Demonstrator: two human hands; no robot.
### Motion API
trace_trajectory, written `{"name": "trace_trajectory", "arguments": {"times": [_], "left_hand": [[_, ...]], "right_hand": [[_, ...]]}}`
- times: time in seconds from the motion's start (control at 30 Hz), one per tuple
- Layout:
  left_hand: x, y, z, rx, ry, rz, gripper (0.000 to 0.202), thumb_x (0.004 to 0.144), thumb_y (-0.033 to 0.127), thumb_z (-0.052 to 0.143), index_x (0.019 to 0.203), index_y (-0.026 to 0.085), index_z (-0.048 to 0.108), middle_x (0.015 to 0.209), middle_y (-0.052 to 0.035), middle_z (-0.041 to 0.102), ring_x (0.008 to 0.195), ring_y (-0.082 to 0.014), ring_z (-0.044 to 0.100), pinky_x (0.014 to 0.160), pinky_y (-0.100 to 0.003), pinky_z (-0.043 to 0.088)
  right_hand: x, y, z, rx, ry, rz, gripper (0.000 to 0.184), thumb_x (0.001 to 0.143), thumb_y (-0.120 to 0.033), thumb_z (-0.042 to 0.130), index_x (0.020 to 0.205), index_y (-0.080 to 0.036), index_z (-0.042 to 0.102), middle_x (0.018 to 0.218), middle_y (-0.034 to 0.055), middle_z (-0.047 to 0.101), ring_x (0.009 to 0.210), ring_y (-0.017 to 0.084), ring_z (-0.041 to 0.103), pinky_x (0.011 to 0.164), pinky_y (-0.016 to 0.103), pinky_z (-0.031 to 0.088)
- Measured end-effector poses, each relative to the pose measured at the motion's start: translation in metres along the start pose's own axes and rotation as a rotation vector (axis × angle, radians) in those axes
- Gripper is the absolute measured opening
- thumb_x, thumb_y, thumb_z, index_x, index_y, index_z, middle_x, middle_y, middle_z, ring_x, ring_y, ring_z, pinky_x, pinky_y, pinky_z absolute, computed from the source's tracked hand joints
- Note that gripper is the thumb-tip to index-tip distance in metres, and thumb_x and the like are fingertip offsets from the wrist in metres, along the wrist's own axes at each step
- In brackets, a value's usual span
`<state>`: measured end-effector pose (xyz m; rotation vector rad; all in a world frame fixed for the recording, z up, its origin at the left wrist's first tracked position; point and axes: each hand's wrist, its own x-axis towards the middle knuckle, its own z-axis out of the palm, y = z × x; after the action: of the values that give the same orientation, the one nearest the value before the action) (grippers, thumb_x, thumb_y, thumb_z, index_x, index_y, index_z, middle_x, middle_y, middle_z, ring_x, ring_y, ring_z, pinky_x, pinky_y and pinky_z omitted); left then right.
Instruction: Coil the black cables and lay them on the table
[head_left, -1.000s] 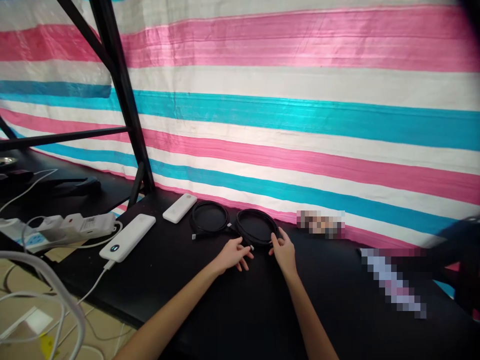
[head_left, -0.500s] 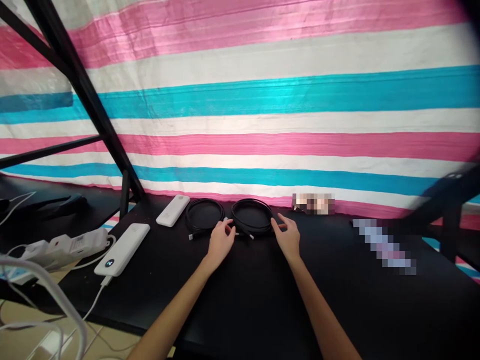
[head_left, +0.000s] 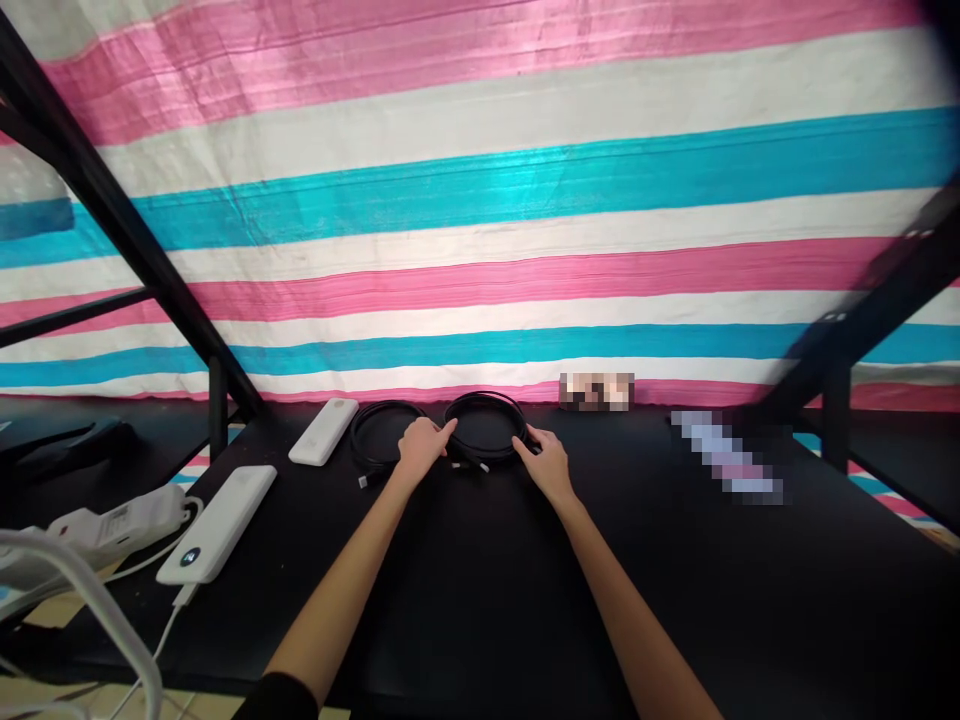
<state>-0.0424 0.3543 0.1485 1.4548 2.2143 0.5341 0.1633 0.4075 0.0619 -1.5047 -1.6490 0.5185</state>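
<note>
Two coiled black cables lie side by side on the black tabletop. My right hand is closed on the right side of the right coiled cable, thumb and fingers around its strands. On that coil's opposite side, my left hand pinches the strands with its thumb; its other fingers are partly hidden. The left coiled cable lies partly behind my left hand, its connector showing at the front. Pale connector ends stick out below the right coil.
A small white power bank lies left of the coils. Nearer stands a larger white power bank with a plugged-in white cable. A white power strip is at far left. Blurred items lie at right. Black metal braces flank a striped sheet.
Both hands have closed in on the right coil; my right hand has gone from open beside it to gripping it. The view has shifted slightly to the right.
</note>
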Motion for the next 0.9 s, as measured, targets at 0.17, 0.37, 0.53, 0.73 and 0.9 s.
{"name": "trace_trajectory", "arguments": {"times": [0.17, 0.37, 0.53, 0.73, 0.9], "left_hand": [[0.007, 0.005, 0.005, 0.084, 0.040, 0.014, 0.036, 0.075, 0.046, 0.058, 0.059, 0.015, 0.067, 0.063, -0.0115, 0.069, 0.074, -0.0264, 0.068, 0.071, -0.032, 0.047], [0.007, 0.004, 0.009, 0.064, 0.088, 0.065, 0.032, 0.083, 0.036, 0.048, 0.066, 0.018, 0.068, 0.067, -0.0055, 0.071, 0.071, -0.0194, 0.068, 0.068, -0.026, 0.046], [0.004, -0.002, 0.015, 0.034, 0.073, 0.094, 0.031, 0.085, 0.040, 0.050, 0.095, 0.017, 0.068, 0.063, -0.0036, 0.070, 0.064, -0.0178, 0.067, 0.064, -0.025, 0.047], [-0.007, 0.004, 0.021, 0.058, 0.240, 0.218, 0.060, 0.089, 0.033, 0.048, 0.142, 0.014, 0.029, 0.115, -0.0151, 0.064, 0.110, -0.0261, 0.059, 0.090, -0.037, 0.045], [-0.008, 0.005, 0.038, 0.130, 0.184, 0.403, 0.053, 0.088, 0.039, 0.048, 0.133, 0.013, 0.046, 0.147, -0.0165, 0.035, 0.139, -0.0309, 0.023, 0.112, -0.044, 0.022]], "right_hand": [[0.000, -0.001, -0.001, -0.002, -0.011, -0.003, 0.048, 0.074, -0.042, 0.060, 0.115, -0.018, 0.067, 0.108, 0.0120, 0.062, 0.102, 0.029, 0.057, 0.091, 0.044, 0.042], [0.001, -0.003, 0.000, 0.014, 0.001, -0.035, 0.053, 0.076, -0.043, 0.057, 0.123, -0.018, 0.062, 0.108, 0.0113, 0.060, 0.103, 0.028, 0.056, 0.091, 0.044, 0.043], [0.001, -0.004, 0.001, 0.017, 0.028, -0.070, 0.051, 0.077, -0.036, 0.054, 0.125, -0.021, 0.060, 0.112, 0.0110, 0.058, 0.104, 0.028, 0.055, 0.088, 0.043, 0.046], [-0.001, -0.006, 0.001, 0.005, 0.030, -0.109, 0.057, 0.076, -0.035, 0.053, 0.131, -0.019, 0.053, 0.119, 0.0119, 0.056, 0.109, 0.030, 0.052, 0.090, 0.045, 0.045], [-0.002, -0.006, 0.001, -0.014, 0.008, -0.107, 0.059, 0.076, -0.040, 0.054, 0.129, -0.015, 0.053, 0.124, 0.0144, 0.055, 0.114, 0.033, 0.050, 0.094, 0.050, 0.040]]}}
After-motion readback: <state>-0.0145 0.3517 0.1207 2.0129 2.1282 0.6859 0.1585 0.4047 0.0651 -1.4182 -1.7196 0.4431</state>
